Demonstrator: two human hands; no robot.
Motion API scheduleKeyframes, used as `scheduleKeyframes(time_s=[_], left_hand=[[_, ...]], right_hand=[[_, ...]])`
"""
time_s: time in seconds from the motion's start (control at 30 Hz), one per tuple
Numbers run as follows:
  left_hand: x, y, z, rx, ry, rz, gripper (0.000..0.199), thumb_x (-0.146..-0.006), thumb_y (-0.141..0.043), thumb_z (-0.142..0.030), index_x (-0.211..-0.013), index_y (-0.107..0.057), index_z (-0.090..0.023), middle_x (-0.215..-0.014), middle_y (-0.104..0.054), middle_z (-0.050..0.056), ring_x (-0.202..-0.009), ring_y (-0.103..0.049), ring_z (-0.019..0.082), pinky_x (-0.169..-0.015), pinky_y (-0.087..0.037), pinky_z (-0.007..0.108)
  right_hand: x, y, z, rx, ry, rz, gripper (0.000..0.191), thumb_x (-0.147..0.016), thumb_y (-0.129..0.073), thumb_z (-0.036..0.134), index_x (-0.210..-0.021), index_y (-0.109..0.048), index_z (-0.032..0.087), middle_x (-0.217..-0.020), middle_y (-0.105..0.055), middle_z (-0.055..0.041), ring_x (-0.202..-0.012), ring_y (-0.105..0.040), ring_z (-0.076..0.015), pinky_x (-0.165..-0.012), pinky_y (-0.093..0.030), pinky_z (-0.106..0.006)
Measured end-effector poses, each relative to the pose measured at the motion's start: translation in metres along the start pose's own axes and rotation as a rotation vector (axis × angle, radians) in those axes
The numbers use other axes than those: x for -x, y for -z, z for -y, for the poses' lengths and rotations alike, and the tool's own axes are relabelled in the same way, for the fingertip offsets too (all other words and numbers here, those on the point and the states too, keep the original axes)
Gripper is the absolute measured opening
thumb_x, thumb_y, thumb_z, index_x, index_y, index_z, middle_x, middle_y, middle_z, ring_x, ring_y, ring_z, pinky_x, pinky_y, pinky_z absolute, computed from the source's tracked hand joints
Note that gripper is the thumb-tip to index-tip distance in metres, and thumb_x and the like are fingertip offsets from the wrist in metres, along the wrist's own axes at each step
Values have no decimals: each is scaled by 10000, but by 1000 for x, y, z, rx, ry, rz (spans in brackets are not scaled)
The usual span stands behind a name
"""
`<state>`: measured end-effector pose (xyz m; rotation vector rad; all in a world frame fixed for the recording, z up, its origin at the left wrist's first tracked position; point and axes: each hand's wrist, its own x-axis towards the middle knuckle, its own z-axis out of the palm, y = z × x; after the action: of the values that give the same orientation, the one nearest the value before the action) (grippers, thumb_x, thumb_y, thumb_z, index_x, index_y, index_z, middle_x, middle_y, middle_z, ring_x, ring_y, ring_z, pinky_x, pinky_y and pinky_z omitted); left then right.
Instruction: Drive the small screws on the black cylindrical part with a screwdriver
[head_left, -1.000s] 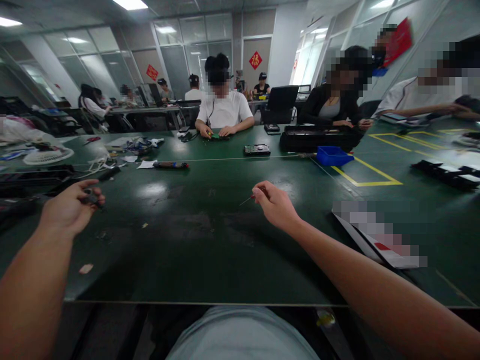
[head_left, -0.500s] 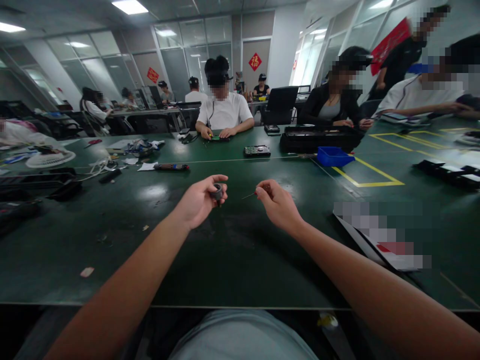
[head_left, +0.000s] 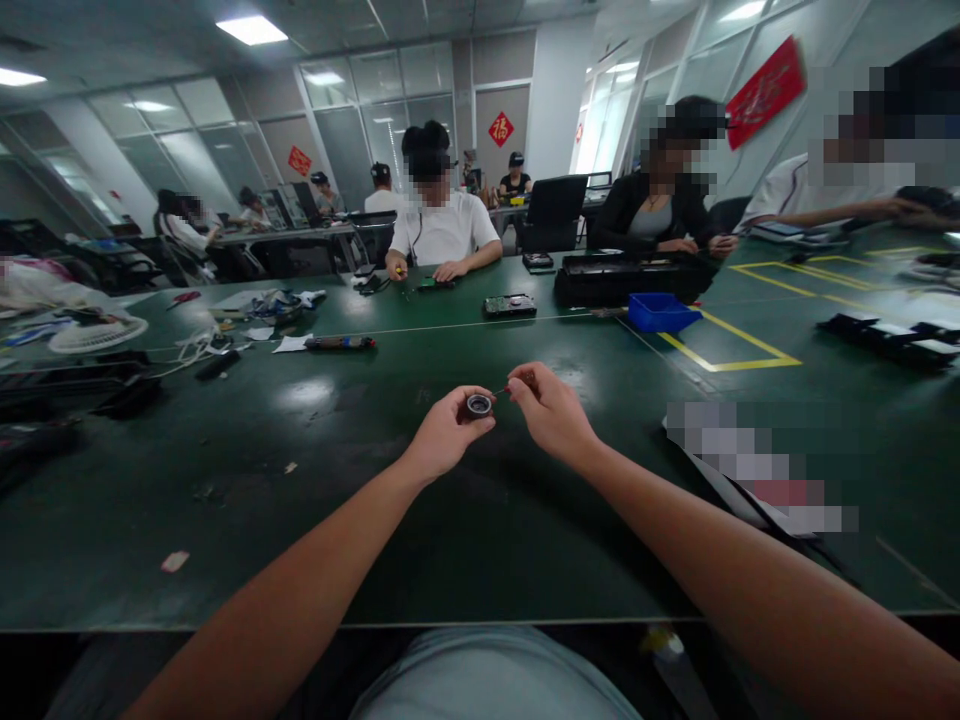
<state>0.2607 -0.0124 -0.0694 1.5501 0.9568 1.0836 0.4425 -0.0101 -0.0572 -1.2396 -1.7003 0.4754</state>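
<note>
Between the thumb and fingers of my left hand (head_left: 444,440) is a small dark round part (head_left: 478,406), with a pale ring around its upturned face. My right hand (head_left: 553,412) pinches a thin screwdriver (head_left: 507,389); its collar is red and its slim shaft points left, toward the round part. The shaft's tip lies close to the far side of that part; whether it touches I cannot tell. Both hands are above the green table (head_left: 480,540), near each other.
Farther back lie an opened hard drive (head_left: 510,305), a blue bin (head_left: 663,312), a long black housing (head_left: 634,280) and a pen-like tool (head_left: 340,343). Papers (head_left: 742,480) rest at right; cables (head_left: 199,350) and a white fan grille (head_left: 97,330) at left. A person (head_left: 442,230) works opposite.
My left hand has moved right, bringing the round part up beside the screwdriver and turning its ringed face upward. My right hand has stayed nearly in place. The view has shifted slightly.
</note>
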Motion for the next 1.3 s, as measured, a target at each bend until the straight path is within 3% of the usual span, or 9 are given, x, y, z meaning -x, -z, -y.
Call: scheduleKeyframes(time_s=[0.23, 0.73, 1.03, 1.3], left_hand=[[0, 3, 4, 90, 30, 34, 470, -742, -743, -109, -1194, -625, -159, -1158, -689, 104, -1098, -632, 216, -1040, -433, 413], [1, 5, 1, 57, 60, -8, 444, -743, -756, -150, -1176, -658, -153, -1167, -703, 103, -1101, -643, 222, -1064, -423, 444], [-3, 6, 9, 102, 42, -23, 474, -713, -775, -160, -1175, -670, -157, -1158, -703, 102, -1086, -642, 217, -1052, -430, 436], [-5, 13, 9, -94, -11, -103, 439, -754, -749, -179, -1188, -686, -180, -1149, -708, 94, -1047, -657, 223, -1022, -450, 416]], right_hand=[[0, 1, -1, -6, -10, 14, 183, -950, -476, 361, -987, -596, 227, -872, -709, -45, -838, -673, -217, -764, -477, -356], [0, 5, 0, -44, -12, -4, 185, -961, -479, 364, -965, -596, 221, -806, -690, -22, -774, -661, -194, -727, -468, -332], [0, 7, 1, -63, -15, -46, 245, -965, -490, 423, -944, -618, 215, -754, -670, -11, -703, -631, -178, -667, -441, -303], [0, 14, 5, -58, -25, -144, 309, -950, -519, 496, -903, -631, 212, -705, -663, -14, -627, -601, -171, -614, -432, -303]])
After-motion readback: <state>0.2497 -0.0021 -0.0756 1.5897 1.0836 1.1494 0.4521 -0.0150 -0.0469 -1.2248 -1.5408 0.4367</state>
